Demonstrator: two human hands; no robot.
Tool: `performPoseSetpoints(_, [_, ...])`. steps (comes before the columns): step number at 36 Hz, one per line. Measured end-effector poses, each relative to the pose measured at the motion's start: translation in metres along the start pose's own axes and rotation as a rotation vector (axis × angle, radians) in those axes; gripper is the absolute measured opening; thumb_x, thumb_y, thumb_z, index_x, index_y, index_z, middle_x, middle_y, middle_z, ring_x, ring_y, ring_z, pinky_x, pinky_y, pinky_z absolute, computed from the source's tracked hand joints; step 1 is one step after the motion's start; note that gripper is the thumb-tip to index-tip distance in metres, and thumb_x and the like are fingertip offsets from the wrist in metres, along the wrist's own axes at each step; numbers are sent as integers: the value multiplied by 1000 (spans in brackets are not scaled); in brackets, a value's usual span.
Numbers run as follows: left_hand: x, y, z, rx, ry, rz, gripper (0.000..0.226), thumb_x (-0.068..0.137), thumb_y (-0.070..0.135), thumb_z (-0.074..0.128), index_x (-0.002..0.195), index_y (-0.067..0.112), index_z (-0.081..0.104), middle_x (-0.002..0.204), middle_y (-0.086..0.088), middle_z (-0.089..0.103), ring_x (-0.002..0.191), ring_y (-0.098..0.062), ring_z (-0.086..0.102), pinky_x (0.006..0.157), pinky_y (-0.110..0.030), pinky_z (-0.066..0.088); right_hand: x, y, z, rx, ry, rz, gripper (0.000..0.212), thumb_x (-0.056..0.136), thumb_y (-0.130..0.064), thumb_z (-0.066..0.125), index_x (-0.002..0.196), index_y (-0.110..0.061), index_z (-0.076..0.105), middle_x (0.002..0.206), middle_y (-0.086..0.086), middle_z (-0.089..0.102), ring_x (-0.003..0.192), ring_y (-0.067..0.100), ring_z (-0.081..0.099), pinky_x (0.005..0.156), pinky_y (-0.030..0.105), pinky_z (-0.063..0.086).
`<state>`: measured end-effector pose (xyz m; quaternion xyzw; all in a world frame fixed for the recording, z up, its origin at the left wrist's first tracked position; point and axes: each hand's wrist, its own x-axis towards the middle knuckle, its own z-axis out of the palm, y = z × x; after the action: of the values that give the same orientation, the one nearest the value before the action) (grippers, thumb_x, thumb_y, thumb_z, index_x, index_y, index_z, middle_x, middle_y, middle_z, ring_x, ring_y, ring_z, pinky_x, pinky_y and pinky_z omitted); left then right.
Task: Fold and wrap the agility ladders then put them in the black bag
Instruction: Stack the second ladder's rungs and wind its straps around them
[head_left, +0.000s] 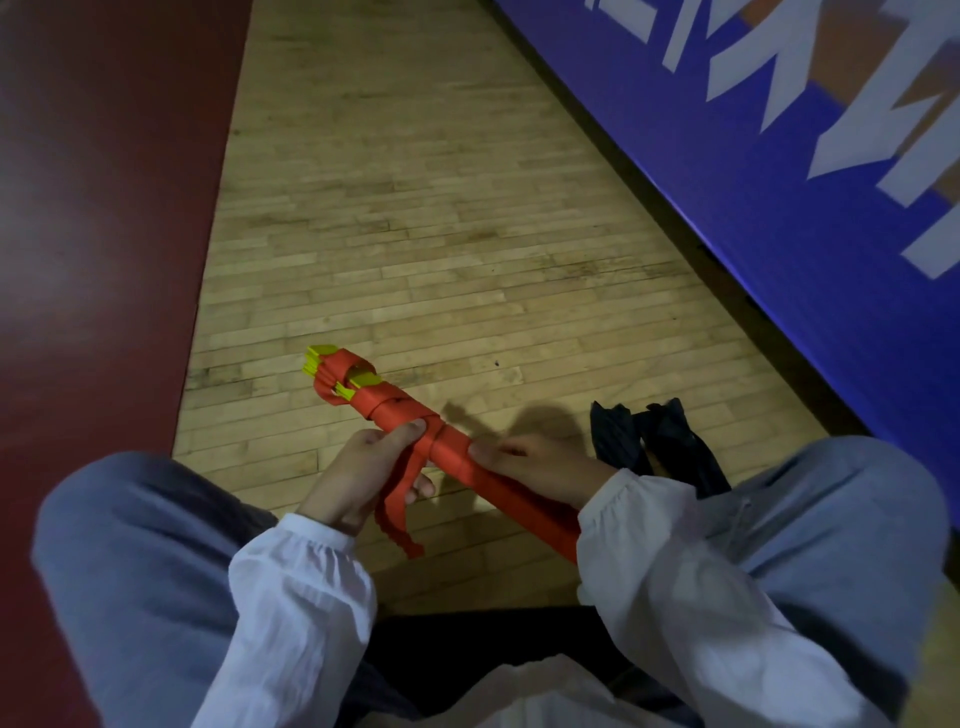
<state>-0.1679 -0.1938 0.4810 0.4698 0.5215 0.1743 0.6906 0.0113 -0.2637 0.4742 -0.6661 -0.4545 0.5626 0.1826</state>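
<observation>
The rolled agility ladder sits in the middle of the frame, held above the wooden floor. Its long axis runs from lower right up to the upper left, with the yellow rung ends pointing away. The left hand pinches the red wrap with its thumb, and the loose strap tail hangs past its curled fingers. The right hand grips the roll's nearer half. The black bag lies just right of it.

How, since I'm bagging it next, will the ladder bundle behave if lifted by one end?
Probably stiff: the bundle runs straight between the left hand and right hand. Its loose strap tail hangs limp, so the wrap may unwind if released. Likely light: thin yellow rungs show at its end.
</observation>
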Motion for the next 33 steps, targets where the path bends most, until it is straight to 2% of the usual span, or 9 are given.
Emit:
performPoseSetpoints(5, [1,-3,-3,22,-11,9,42,98,25,48,69,-1,62,48,-14,61,33,-14,50,40,-18,43,-1,2,-2,103,-65,47,48,94,-51,46,112,-11,66,74,-8,65,59,0,60,54,10,46])
performPoseSetpoints(8, [1,0,-2,7,-12,8,41,98,27,48,71,-1,62,48,-15,61,34,-15,51,39,-18,44,3,3,-1,99,-19,13,38,92,-51,51,97,-16,67,72,-7,66,59,2,61,55,13,46])
performPoseSetpoints(11, [0,4,1,-40,-31,7,41,98,27,48,76,-3,63,55,-14,66,36,-17,56,38,-18,46,5,3,-2,98,49,-14,42,89,-52,55,103,-14,68,74,-7,67,63,5,62,59,16,46])
performPoseSetpoints(14, [-1,6,3,-84,-74,27,39,99,25,45,81,-4,64,68,-11,72,39,-16,61,37,-19,47,5,4,-4,84,127,-93,26,89,-46,60,80,-22,64,57,-14,64,52,-3,60,53,12,43])
performPoseSetpoints(18, [-2,8,4,-100,-104,27,36,100,23,44,84,-2,63,71,-13,73,41,-16,62,37,-19,48,3,2,-7,33,238,-206,26,88,-39,65,65,-28,58,47,-19,57,47,-6,55,52,11,39])
performPoseSetpoints(24, [-2,9,5,-94,-99,-14,33,97,28,50,95,-2,64,83,-17,74,43,-17,62,39,-20,48,-2,-1,-6,-120,368,-249,20,83,-47,69,76,-28,65,66,-11,60,62,3,57,60,19,40])
performPoseSetpoints(33, [0,15,16,-36,45,-31,42,90,37,60,83,-4,63,63,-9,71,37,-15,57,34,-18,43,-11,-8,6,-247,525,-254,33,75,-51,75,88,-20,70,73,-8,63,69,8,60,58,21,42])
